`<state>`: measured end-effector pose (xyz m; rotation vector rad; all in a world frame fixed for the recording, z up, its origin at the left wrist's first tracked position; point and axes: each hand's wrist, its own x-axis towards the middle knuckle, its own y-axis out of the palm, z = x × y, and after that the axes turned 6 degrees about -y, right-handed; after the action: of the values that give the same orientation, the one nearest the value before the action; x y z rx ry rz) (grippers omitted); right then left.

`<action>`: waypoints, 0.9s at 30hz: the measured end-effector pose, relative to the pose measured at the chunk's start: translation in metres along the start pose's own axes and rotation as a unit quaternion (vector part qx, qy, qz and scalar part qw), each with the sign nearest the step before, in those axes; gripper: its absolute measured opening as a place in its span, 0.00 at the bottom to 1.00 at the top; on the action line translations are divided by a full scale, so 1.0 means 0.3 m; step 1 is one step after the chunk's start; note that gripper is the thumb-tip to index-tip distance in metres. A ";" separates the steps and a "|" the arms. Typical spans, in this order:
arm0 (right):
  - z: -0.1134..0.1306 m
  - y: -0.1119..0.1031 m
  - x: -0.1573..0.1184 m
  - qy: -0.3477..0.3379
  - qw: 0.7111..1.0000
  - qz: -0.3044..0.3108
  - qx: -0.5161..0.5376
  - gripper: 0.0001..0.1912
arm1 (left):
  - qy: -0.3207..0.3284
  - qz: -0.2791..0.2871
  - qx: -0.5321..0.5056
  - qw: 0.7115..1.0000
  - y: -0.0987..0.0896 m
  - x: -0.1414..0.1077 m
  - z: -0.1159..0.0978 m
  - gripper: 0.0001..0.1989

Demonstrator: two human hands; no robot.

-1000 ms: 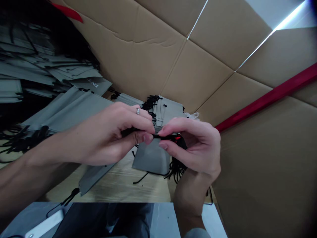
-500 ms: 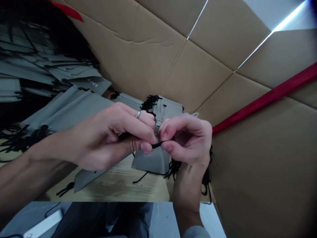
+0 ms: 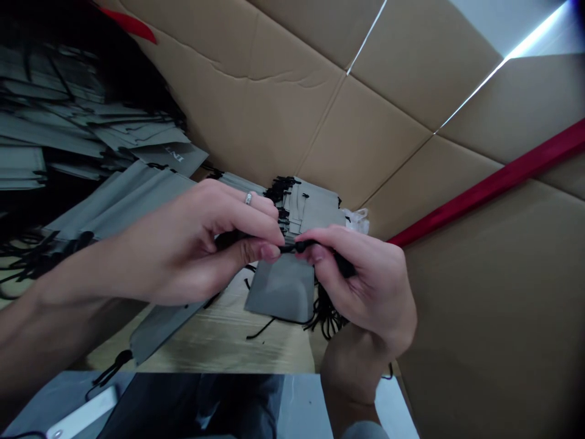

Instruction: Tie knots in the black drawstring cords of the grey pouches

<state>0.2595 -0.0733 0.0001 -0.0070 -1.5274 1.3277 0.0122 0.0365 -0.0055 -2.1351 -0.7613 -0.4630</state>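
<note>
A black cord (image 3: 287, 249) with a small knot runs between my two hands. My left hand (image 3: 201, 244), with a ring on one finger, pinches one side of it between thumb and forefinger. On the other side, the thumb and forefinger of my right hand (image 3: 368, 283) are closed on the same cord. Below my left hand hangs a grey drawstring pouch (image 3: 162, 332) with black cord ends at its lower corner; my hand hides its upper part. Under the cord another grey pouch (image 3: 283, 289) lies flat on the table.
Loose piles of grey pouches (image 3: 55, 122) fill the left side. Further pouches (image 3: 320, 201) lie in a stack at the back, beside clear plastic (image 3: 359, 221). Tall cardboard (image 3: 256, 122) walls the back and right, crossed by a red strip (image 3: 493, 183). A white object (image 3: 85, 414) lies at lower left.
My right hand has turned and shifted right, and a knot now shows in the cord. My left hand has risen slightly. The hanging pouch has moved a little down and left.
</note>
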 end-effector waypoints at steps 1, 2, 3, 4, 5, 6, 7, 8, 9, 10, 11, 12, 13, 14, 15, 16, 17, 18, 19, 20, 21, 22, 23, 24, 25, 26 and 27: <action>0.003 0.002 0.001 -0.006 1.000 0.001 -0.014 0.13 | -0.004 -0.005 0.007 1.000 0.001 -0.001 0.000 0.13; 0.007 0.006 0.002 -0.012 1.000 0.002 -0.027 0.13 | -0.007 -0.011 0.014 1.000 0.003 -0.003 0.000 0.13; 0.010 0.010 0.003 -0.018 0.999 0.000 -0.044 0.13 | -0.007 -0.017 0.022 1.000 0.004 -0.005 0.000 0.13; 0.013 0.016 0.004 -0.021 0.998 -0.004 -0.065 0.13 | -0.008 -0.018 0.033 0.999 0.007 -0.007 0.000 0.13; 0.016 0.024 0.006 -0.020 0.996 -0.015 -0.090 0.14 | -0.006 -0.020 0.043 0.999 0.010 -0.008 -0.001 0.13; 0.018 0.032 0.009 -0.017 0.993 -0.031 -0.113 0.15 | -0.004 -0.019 0.050 0.999 0.013 -0.008 -0.002 0.13; 0.019 0.041 0.013 -0.013 0.990 -0.047 -0.133 0.16 | -0.001 -0.017 0.053 0.998 0.017 -0.007 -0.004 0.13; 0.018 0.049 0.016 -0.009 0.987 -0.063 -0.148 0.16 | 0.004 -0.014 0.052 0.999 0.021 -0.006 -0.005 0.13; 0.016 0.057 0.020 -0.005 0.985 -0.075 -0.156 0.17 | 0.009 -0.013 0.049 0.999 0.023 -0.005 -0.005 0.14; 0.013 0.063 0.024 -0.004 0.984 -0.085 -0.158 0.17 | 0.016 -0.011 0.043 0.999 0.025 -0.005 -0.005 0.14; 0.009 0.068 0.028 -0.005 0.984 -0.091 -0.155 0.17 | 0.024 -0.011 0.037 0.999 0.025 -0.004 -0.004 0.14; 0.003 0.073 0.031 -0.006 0.984 -0.097 -0.150 0.17 | 0.031 -0.009 0.032 0.999 0.023 -0.005 -0.001 0.14; -0.003 0.076 0.033 -0.008 0.984 -0.102 -0.144 0.17 | 0.038 -0.007 0.026 0.999 0.020 -0.006 0.002 0.14; -0.009 0.079 0.036 -0.011 0.985 -0.107 -0.137 0.16 | 0.044 -0.004 0.020 0.999 0.016 -0.007 0.006 0.14; -0.015 0.082 0.037 -0.013 0.985 -0.111 -0.130 0.16 | 0.047 0.000 0.015 0.999 0.011 -0.008 0.010 0.15; -0.020 0.084 0.038 -0.016 0.986 -0.113 -0.124 0.16 | 0.048 0.003 0.012 0.999 0.007 -0.009 0.013 0.15; -0.023 0.085 0.039 -0.018 0.986 -0.115 -0.119 0.16 | 0.048 0.004 0.010 0.999 0.003 -0.009 0.015 0.15; -0.026 0.085 0.039 -0.020 0.986 -0.117 -0.114 0.16 | 0.049 0.006 0.005 0.999 0.001 -0.009 0.015 0.16; -0.026 0.082 0.038 -0.018 0.987 -0.118 -0.109 0.16 | 0.049 0.005 0.002 0.999 0.002 -0.008 0.014 0.15; -0.026 0.077 0.037 -0.013 0.988 -0.115 -0.101 0.16 | 0.046 0.002 0.001 0.999 0.005 -0.007 0.011 0.15; -0.026 0.070 0.035 -0.005 0.990 -0.108 -0.089 0.16 | 0.037 -0.006 0.003 0.999 0.010 -0.006 0.007 0.14; -0.026 0.060 0.031 0.006 0.992 -0.102 -0.076 0.15 | 0.023 -0.021 0.006 0.999 0.017 -0.004 0.003 0.13; -0.027 0.049 0.027 0.020 0.993 -0.094 -0.062 0.14 | 0.005 -0.037 0.005 0.999 0.025 -0.003 -0.001 0.12; -0.030 0.038 0.023 0.036 0.994 -0.086 -0.049 0.13 | -0.015 -0.052 -0.004 0.999 0.034 -0.001 -0.005 0.12; -0.036 0.028 0.018 0.051 0.995 -0.082 -0.037 0.13 | -0.030 -0.067 -0.025 0.997 0.041 0.000 -0.007 0.12; -0.046 0.019 0.012 0.063 0.995 -0.077 -0.025 0.13 | -0.039 -0.075 -0.059 0.995 0.047 0.000 -0.009 0.12; -0.058 0.014 0.008 0.069 0.995 -0.072 -0.011 0.15 | -0.043 -0.079 -0.102 0.991 0.051 -0.001 -0.009 0.14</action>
<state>0.2680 -0.0579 -0.0044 -0.0034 -1.3988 1.1709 0.0218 0.0267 -0.0125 -2.3056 -0.9725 -0.5558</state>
